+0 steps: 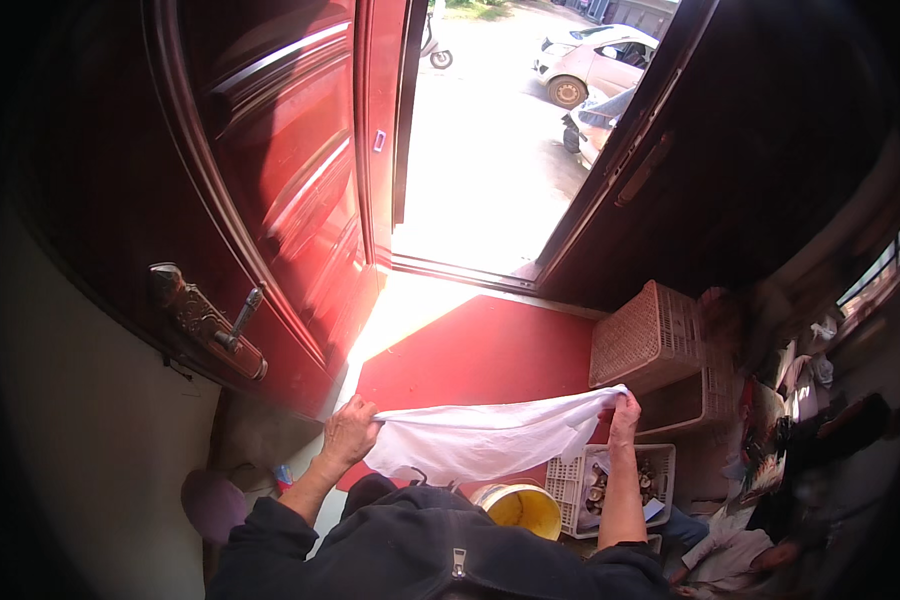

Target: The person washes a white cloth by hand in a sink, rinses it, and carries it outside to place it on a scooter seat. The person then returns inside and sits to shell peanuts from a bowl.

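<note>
A thin white cloth (487,439) hangs stretched between my two hands, its top edge sagging slightly and its lower part draping loose. My left hand (351,429) grips one upper corner in a fist. At the opposite corner, my right hand (625,417) pinches the fabric between thumb and fingers, a little higher in the picture. Below the cloth stands a bucket with a yellow inside (525,513), close to my body. My right forearm passes over a white plastic crate (565,487) that holds mushrooms (647,480).
Stacked woven-pattern plastic crates (630,337) stand on the right by the doorway. A red mat (465,352) covers the floor ahead. The red door (300,172) stands open at left, with an ornate handle (229,330). Outside are a parked car (600,60) and a scooter (439,56).
</note>
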A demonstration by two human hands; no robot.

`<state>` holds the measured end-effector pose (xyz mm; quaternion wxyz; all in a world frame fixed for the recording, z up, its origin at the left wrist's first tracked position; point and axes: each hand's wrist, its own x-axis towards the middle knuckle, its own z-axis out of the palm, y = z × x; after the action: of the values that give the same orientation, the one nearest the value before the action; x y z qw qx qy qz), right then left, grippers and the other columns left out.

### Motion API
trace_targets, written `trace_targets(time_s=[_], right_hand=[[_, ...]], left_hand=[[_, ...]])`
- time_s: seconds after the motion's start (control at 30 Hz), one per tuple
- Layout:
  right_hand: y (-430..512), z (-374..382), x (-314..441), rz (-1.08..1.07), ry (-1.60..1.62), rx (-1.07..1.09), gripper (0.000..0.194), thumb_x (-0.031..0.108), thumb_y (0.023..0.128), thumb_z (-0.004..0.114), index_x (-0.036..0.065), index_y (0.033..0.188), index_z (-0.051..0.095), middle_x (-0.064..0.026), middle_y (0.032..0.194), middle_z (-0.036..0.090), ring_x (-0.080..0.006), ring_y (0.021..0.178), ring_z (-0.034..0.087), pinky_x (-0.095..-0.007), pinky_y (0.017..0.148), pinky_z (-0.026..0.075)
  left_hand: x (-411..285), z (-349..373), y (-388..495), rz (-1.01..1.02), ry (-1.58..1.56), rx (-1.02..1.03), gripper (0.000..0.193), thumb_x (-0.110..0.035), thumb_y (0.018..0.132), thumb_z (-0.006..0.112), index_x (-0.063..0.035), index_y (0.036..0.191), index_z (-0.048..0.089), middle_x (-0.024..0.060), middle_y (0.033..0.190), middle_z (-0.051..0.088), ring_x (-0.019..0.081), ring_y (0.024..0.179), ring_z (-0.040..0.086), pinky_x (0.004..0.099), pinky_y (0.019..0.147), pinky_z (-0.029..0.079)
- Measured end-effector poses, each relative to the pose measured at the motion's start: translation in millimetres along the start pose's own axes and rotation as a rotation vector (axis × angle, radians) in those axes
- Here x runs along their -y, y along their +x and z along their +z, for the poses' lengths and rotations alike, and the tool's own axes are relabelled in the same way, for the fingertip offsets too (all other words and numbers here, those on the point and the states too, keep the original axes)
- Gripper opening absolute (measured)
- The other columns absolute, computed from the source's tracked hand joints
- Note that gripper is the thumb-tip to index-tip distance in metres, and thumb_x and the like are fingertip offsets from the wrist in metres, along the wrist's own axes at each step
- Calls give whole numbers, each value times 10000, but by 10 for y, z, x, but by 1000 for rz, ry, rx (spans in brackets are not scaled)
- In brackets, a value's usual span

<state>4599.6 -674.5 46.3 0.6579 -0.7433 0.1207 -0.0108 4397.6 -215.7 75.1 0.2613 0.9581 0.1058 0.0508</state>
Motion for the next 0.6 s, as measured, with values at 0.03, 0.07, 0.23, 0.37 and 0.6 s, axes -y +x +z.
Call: trace_targets(time_s=[0.03, 0.07, 0.23, 0.37, 0.6], right_hand=[[197, 74, 103, 16, 3, -17, 238, 238, 991, 459, 68, 918, 610, -14, 694, 605, -103, 498, 549, -244, 458, 474], [379, 161, 200, 1, -6, -5, 233, 223, 990, 450, 64, 919, 605, -15, 698, 605, -105, 501, 549, -245, 456, 472], [1272, 635, 258, -55, -71, 88, 221, 201, 989, 478, 52, 887, 606, -2, 677, 596, -80, 487, 527, -246, 430, 458], [2001, 1027, 196, -55, -261, 156, 216, 187, 914, 549, 32, 789, 634, 46, 642, 538, -47, 564, 476, -241, 487, 387], [3404, 1845, 840, -158, -406, 171, 203, 176, 889, 534, 20, 792, 621, 38, 646, 514, -51, 623, 462, -258, 539, 397]], left_hand=[[-55, -5, 271, -6, -44, -65, 148, -196, 808, 597, -54, 849, 607, 141, 835, 611, 355, 865, 621, 458, 735, 494], [-48, -10, 511, -4, -93, -100, 145, -197, 836, 586, -57, 871, 598, 159, 824, 607, 372, 830, 616, 471, 713, 483], [69, 171, 1670, -256, -187, -47, 237, -270, 893, 549, -51, 938, 629, 220, 859, 641, 427, 836, 616, 499, 705, 467], [201, 412, 2764, -323, -257, 5, 334, -333, 918, 474, -59, 1000, 649, 249, 846, 645, 458, 841, 615, 524, 721, 466], [-47, 368, 4881, -171, -466, 107, 307, -299, 899, 464, -60, 929, 654, 182, 739, 656, 385, 748, 642, 468, 682, 482]])
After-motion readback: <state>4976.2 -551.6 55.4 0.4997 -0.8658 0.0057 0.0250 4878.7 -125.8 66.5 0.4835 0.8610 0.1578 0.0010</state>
